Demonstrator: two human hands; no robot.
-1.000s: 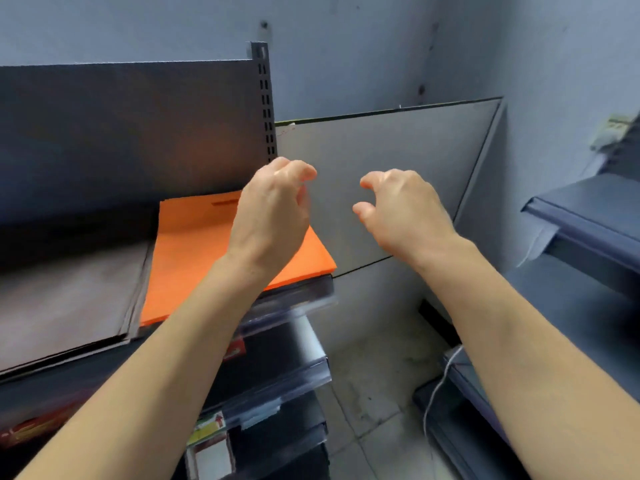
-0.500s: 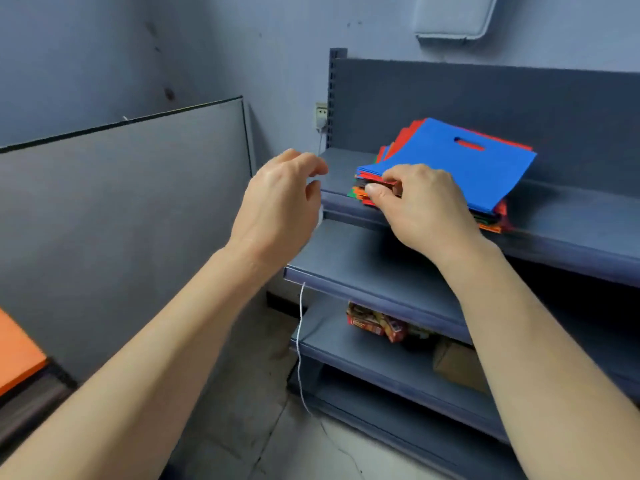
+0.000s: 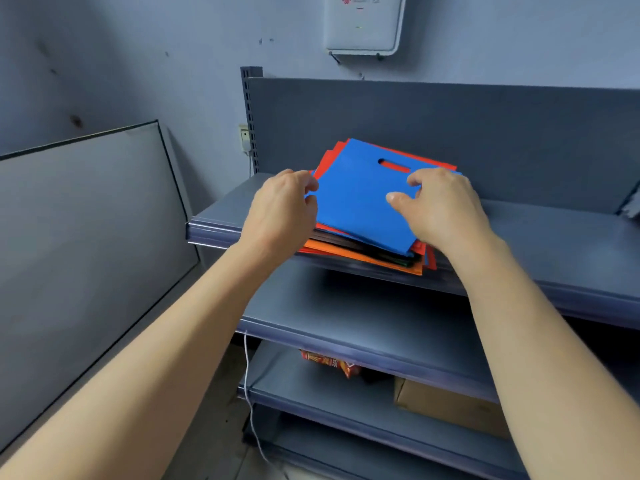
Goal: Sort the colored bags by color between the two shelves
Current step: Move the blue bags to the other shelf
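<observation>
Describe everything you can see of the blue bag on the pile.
The blue bag is flat, matte, like thin fabric, with a slot handle cut near its far edge showing red beneath. It lies skewed atop the pile of red, orange and dark bags on the shelf. The left hand touches its left corner, the right hand its top; any grip is unclear.

- Two hands: the left grip (image 3: 282,209) and the right grip (image 3: 440,206).
- One stack of bags (image 3: 363,252) under both grips; how many bags it holds cannot be told.
- One blue bag (image 3: 356,202) on top, between the grips.
- Four shelf boards (image 3: 571,237): one under the grips, three below.
- One cardboard box (image 3: 446,407), below the right grip.
- One white wall unit (image 3: 363,26), above the grips.
- One grey panel (image 3: 86,237), left of the left grip.
</observation>
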